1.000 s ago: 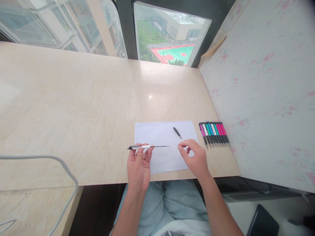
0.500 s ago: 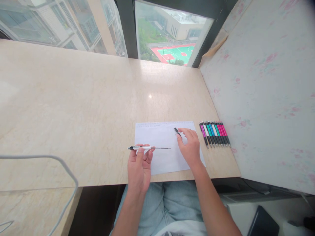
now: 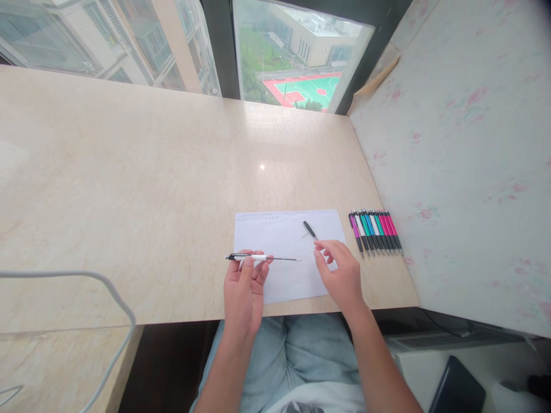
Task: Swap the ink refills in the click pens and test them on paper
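My left hand [image 3: 244,287] pinches a white and black click pen barrel [image 3: 258,257] between thumb and fingers, level above the paper. A thin dark refill [image 3: 286,259] sticks out bare from its right end. My right hand [image 3: 342,272] is to the right, its thumb and forefinger closed at the lower end of a black pen grip [image 3: 309,229]. That grip slants up and left from the fingertips, with a faint shadow beside it. Beneath both hands lies a white sheet of paper [image 3: 284,287] with faint writing along its top edge.
Several pens [image 3: 375,232] with coloured barrels and black grips lie in a row right of the paper, near the flowered wall [image 3: 465,172]. A grey cable [image 3: 103,278] curves over the table [image 3: 150,189] at left. Windows stand behind.
My right hand has drawn back down and to the right, so more of the black grip shows. My left hand and the pen barrel have shifted very slightly right.
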Action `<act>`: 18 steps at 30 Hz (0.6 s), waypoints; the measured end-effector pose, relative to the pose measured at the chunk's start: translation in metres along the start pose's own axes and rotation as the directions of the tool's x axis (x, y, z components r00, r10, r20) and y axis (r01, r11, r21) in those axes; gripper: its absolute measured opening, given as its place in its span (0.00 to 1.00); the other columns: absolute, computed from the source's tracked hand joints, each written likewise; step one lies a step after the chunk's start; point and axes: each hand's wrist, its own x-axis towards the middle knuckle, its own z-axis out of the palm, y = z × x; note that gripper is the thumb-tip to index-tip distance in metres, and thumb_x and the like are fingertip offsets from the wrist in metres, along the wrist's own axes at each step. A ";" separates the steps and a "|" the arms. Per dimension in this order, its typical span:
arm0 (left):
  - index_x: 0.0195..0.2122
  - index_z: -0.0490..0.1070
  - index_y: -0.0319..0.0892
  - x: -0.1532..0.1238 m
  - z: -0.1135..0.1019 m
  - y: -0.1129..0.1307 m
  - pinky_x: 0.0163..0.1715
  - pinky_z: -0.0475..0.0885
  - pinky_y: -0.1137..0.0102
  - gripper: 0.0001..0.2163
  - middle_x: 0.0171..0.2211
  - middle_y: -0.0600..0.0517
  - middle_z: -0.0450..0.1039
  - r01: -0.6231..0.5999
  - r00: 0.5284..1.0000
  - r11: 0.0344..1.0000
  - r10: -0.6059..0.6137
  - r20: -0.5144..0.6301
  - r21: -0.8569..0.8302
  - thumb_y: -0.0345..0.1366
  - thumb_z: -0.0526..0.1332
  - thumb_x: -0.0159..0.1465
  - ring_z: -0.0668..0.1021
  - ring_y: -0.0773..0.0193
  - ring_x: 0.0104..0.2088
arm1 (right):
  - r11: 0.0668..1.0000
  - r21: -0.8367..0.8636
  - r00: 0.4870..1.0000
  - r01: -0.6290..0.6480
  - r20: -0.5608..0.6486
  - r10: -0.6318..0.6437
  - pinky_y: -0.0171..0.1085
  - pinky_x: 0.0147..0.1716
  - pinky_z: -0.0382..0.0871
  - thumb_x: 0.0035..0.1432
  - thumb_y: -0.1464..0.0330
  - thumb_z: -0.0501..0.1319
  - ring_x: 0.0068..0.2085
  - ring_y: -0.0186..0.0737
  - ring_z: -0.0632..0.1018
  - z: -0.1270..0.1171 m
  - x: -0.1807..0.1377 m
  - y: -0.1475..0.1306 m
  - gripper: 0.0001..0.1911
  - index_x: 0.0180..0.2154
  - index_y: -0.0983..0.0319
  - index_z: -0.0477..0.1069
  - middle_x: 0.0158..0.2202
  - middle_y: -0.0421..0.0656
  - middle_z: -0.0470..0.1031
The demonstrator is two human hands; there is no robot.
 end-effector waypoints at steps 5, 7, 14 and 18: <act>0.39 0.73 0.43 -0.004 0.003 -0.002 0.36 0.76 0.76 0.12 0.37 0.52 0.76 -0.025 0.999 0.997 0.023 0.037 0.067 0.38 0.70 0.57 0.82 0.62 0.39 | 0.987 0.116 0.987 0.112 0.102 -0.125 0.42 0.42 0.71 0.63 0.71 0.58 0.42 0.42 0.74 -0.010 -0.002 -0.025 0.09 0.44 0.60 0.73 0.41 0.46 0.75; 0.39 0.73 0.43 -0.005 0.004 -0.003 0.36 0.76 0.75 0.11 0.38 0.52 0.76 -0.025 0.998 0.996 0.019 0.060 0.086 0.39 0.69 0.57 0.82 0.63 0.39 | 0.983 0.107 0.975 0.150 0.151 -0.165 0.44 0.45 0.70 0.62 0.71 0.59 0.44 0.43 0.74 -0.008 0.000 -0.030 0.08 0.43 0.60 0.73 0.41 0.46 0.75; 0.39 0.73 0.41 -0.001 0.001 0.003 0.34 0.77 0.77 0.09 0.37 0.51 0.77 -0.008 0.999 1.000 0.007 0.037 0.029 0.35 0.68 0.59 0.83 0.62 0.38 | 0.982 0.105 0.952 0.155 0.250 -0.177 0.41 0.42 0.68 0.64 0.72 0.58 0.40 0.41 0.74 -0.013 0.005 -0.023 0.06 0.35 0.60 0.72 0.35 0.43 0.75; 0.38 0.73 0.38 0.004 -0.002 0.013 0.32 0.76 0.81 0.03 0.34 0.51 0.77 0.150 0.987 0.964 -0.160 -0.032 -0.218 0.29 0.59 0.66 0.82 0.67 0.37 | 0.992 0.108 0.975 0.063 0.206 -0.085 0.39 0.39 0.67 0.63 0.72 0.58 0.37 0.39 0.73 -0.021 0.000 -0.013 0.05 0.33 0.60 0.71 0.33 0.42 0.74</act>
